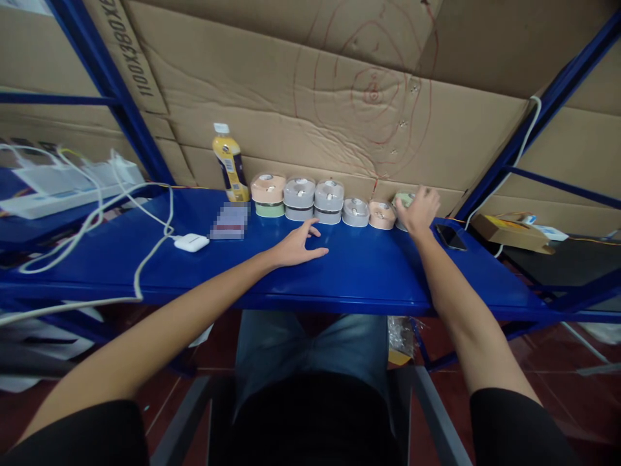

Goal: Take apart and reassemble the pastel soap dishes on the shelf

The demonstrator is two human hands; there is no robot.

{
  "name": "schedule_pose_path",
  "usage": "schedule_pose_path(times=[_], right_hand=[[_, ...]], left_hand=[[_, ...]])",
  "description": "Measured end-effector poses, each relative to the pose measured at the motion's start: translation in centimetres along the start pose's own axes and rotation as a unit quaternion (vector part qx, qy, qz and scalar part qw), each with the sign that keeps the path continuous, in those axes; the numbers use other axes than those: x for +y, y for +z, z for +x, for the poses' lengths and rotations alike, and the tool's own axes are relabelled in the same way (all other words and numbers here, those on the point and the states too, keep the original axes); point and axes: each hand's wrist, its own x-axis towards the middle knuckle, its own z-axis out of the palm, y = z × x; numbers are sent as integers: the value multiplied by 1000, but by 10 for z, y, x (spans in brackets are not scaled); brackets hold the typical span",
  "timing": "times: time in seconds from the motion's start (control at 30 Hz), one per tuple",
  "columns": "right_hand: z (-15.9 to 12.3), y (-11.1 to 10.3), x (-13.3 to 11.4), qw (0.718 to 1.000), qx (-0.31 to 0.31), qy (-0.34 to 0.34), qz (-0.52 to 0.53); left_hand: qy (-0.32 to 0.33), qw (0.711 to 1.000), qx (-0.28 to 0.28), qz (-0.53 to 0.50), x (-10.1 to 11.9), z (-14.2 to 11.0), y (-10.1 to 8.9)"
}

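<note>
Along the back of the blue table stands a row of small round containers with clear lids. At its left end a peach container [268, 189] sits on a green one [270, 210]. Beside it are two stacks of grey containers [299, 193], then a single grey container [356, 212] and a single peach container [381, 215]. My right hand [420, 210] is closed around a green container [402, 200] at the right end, above another container mostly hidden by the hand. My left hand [299, 246] rests low over the table before the grey stacks, fingers apart, holding nothing.
A yellow-labelled bottle [229, 165] and a blurred-out flat item [229, 221] stand left of the row. A white charger [191, 243] with cables lies further left, near a power strip [63, 197]. A phone [451, 237] lies to the right. Cardboard [242, 84] walls the back.
</note>
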Motion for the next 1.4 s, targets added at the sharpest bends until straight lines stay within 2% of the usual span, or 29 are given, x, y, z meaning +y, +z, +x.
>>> schedule_pose_path(times=[0.03, 0.1, 0.13, 0.2, 0.27, 0.33, 0.5, 0.6, 0.7, 0.83, 0.93, 1.07, 1.13, 1.2, 1.3, 1.4], right_hand=[[-4, 1, -8, 997, -17, -72, 16], [-12, 9, -28, 972, -92, -209, 49], [-17, 16, -39, 956, -135, -254, 57], [-28, 29, -58, 935, -198, -287, 61], [-41, 37, -71, 925, -233, -296, 43], [-53, 35, -75, 922, -239, -306, 15], [-72, 3, -66, 928, -188, -323, -13], [-75, -6, -64, 942, -155, -297, -2], [-78, -2, -69, 959, -142, -244, 7], [-89, -1, -77, 966, -177, -190, -15], [-96, -12, -78, 958, -205, -199, -6], [-99, -26, -75, 935, -229, -252, 98], [-98, -28, -76, 928, -235, -257, 133], [-98, -26, -81, 913, -268, -270, 147], [-99, -23, -92, 858, -329, -342, 196], [-102, -23, -99, 809, -327, -392, 291]], left_hand=[[-1, 1000, -1, 1, 0, 0, 0], [-1, 1000, 0, 3, -1, 0, 0], [0, 1000, 0, 3, -1, 0, 1], [1, 1000, -2, 3, -1, 0, 1], [5, 1000, -4, 4, 0, -1, 0], [5, 1000, -6, 8, 2, -1, 0], [-6, 1000, -11, 17, 5, -2, 0], [6, 1000, -2, 24, 4, -1, 1], [26, 999, -2, 39, 3, -2, 2], [40, 998, -9, 49, 2, -2, 2], [47, 998, 5, 42, 1, -1, 2], [40, 999, 18, 19, 2, 0, 3], [41, 999, 19, 1, 3, 0, 3], [50, 998, 11, -20, 3, 1, 2], [80, 995, -11, -56, 1, 2, 2], [112, 990, -31, -75, 0, 1, 2]])
